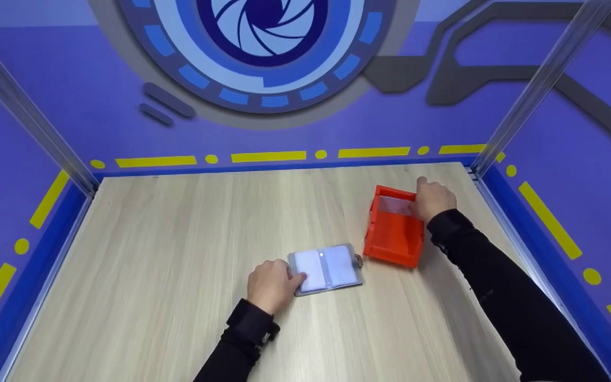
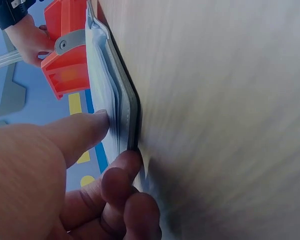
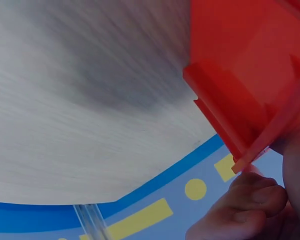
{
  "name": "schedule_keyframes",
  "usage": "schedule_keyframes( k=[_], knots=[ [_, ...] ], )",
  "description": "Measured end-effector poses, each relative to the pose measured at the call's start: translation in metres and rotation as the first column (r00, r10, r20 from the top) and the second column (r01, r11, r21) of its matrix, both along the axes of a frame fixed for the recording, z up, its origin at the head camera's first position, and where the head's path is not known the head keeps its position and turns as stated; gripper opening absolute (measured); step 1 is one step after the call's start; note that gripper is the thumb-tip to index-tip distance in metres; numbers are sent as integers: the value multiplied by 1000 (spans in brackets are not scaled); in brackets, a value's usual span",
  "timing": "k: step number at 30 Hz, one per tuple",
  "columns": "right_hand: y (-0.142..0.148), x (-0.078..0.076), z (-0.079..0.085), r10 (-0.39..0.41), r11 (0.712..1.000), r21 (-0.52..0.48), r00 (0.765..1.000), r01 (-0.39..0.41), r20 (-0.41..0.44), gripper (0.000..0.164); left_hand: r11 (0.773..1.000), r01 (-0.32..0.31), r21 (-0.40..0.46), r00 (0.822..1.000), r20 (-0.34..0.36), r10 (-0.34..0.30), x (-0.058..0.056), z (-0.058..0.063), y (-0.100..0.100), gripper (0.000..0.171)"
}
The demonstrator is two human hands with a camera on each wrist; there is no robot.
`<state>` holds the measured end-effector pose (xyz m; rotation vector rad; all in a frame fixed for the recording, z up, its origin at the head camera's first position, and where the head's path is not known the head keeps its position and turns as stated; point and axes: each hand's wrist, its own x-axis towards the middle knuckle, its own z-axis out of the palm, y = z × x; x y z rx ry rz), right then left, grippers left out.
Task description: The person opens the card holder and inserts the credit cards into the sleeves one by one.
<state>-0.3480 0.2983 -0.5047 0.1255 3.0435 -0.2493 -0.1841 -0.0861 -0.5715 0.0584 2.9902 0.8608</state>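
Observation:
An opened card holder [image 1: 341, 268] with clear sleeves, a grey cover and a snap strap [image 2: 70, 43] lies on the wooden table. My left hand [image 1: 269, 287] pinches its left edge, thumb on the sleeves and fingers at the cover's underside. To the right is a red plastic bin [image 1: 393, 239], its hollow side towards the head camera. My right hand [image 1: 436, 199] grips the bin's right wall near the far end. In the right wrist view, the curled fingers [image 3: 255, 200] sit at the bin's corner. A pale translucent strip [image 1: 394, 205] shows inside the bin's far end.
Blue-purple printed panels [image 1: 295, 135] with yellow marks enclose the wooden table [image 1: 178, 228] at the back and both sides. Clear corner posts [image 1: 541, 79] stand at the back left and back right. The card holder's strap end is close to the bin's near left corner.

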Motion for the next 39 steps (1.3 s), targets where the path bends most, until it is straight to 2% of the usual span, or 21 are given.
schedule_keyframes(
  k=[8, 17, 21, 28, 31, 35, 39],
  knots=[
    [4, 5, 13, 76, 997, 28, 994, -75, -74, 24, 1000, -6, -14, 1000, -5, 6, 1, 0, 1, 50],
    [8, 16, 20, 151, 988, 0, 983, -152, -100, 19, 1000, -6, 4, 1000, -2, 6, 3, -1, 1, 50],
    [7, 28, 32, 177, 982, -42, 979, -182, -99, 18, 1000, 3, 7, 1000, -3, -3, 2, -1, 1, 50],
    [-8, 54, 54, 175, 968, -155, 975, -196, -140, 22, 1000, 3, -27, 1000, 5, -3, -1, 1, 0, 52],
    [-20, 66, 61, 150, 942, -286, 982, -176, -111, 27, 1000, 2, -29, 1000, 15, -2, -1, 1, 0, 52],
    [-40, 81, 68, 113, 870, -475, 991, -133, -70, 32, 999, 0, -32, 1000, 14, 0, 0, 1, 0, 52],
    [-58, 94, 69, 110, 815, -566, 992, -128, -66, 31, 1000, -2, -31, 1000, 12, 3, 0, 1, 1, 52]
  ],
)
